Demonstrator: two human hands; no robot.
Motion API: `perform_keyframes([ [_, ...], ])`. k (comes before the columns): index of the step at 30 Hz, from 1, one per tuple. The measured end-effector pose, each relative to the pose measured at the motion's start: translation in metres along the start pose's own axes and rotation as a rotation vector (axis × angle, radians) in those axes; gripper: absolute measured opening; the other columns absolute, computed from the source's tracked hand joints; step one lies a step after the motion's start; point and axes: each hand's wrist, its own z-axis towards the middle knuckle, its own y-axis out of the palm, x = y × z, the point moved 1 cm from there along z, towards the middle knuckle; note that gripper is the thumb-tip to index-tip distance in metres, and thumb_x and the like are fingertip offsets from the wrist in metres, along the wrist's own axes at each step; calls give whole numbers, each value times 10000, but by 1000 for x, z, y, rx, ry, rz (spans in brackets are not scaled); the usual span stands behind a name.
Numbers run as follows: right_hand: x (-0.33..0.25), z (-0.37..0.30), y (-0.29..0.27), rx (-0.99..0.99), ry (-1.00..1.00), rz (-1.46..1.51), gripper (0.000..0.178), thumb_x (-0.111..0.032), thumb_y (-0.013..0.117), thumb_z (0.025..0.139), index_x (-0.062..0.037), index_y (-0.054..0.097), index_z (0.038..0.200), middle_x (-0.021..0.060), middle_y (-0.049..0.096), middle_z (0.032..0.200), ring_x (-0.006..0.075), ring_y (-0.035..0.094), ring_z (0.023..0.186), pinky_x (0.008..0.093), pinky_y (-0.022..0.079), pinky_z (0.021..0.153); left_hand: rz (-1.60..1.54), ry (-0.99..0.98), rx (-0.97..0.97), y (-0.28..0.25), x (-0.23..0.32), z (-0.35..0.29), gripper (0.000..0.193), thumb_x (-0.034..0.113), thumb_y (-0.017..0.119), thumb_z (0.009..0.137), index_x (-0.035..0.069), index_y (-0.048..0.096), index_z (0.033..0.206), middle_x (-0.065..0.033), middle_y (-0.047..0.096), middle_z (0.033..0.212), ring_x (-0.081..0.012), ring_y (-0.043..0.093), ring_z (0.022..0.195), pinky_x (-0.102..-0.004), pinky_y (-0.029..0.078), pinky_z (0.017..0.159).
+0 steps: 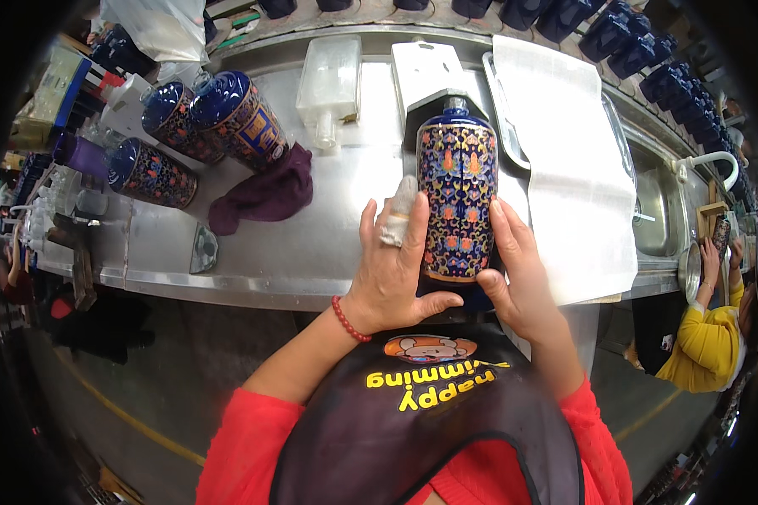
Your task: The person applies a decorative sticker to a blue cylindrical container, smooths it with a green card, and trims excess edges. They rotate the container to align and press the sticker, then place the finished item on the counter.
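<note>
So I've got the bottle dead centre on the steel bench, blue with orange flower pattern, neck pointing to 12 o'clock. My left hand is wrapped round its 9 o'clock side, fingers pressed together along the glaze, thumb hooked under the base, and there's a pale rag tucked against the fingers there. My right hand cups the 3 o'clock side, fingers flat and close on the body. Looks like I'm mid-wipe on this one. Three more bottles of the same pattern lie on their sides out at 10 o'clock, next to a purple cloth, and I honestly can't tell if those are done or waiting. A white towel lies over a tray at 2 o'clock, nothing on it, and the sink is past that.
</note>
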Motion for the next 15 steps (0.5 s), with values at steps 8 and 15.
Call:
perform_keyframes([
  [8,9,5,-9,-75,1,73,918,-493,657,948,50,268,1579,316,383,1540,464,434,1375,490,345,1157,62,50,-33,-13,1,4,1190,790,539,850,-33,149,1616,-345,314,1567,-504,294,1463,-673,95,1179],
  [15,8,26,-16,-48,35,-49,772,-431,613,997,-31,320,1588,290,314,1589,459,437,1360,485,366,1143,-146,56,-50,-16,-3,20,1189,821,446,886,-60,110,1610,-354,247,1602,-503,230,1499,-614,45,1220],
])
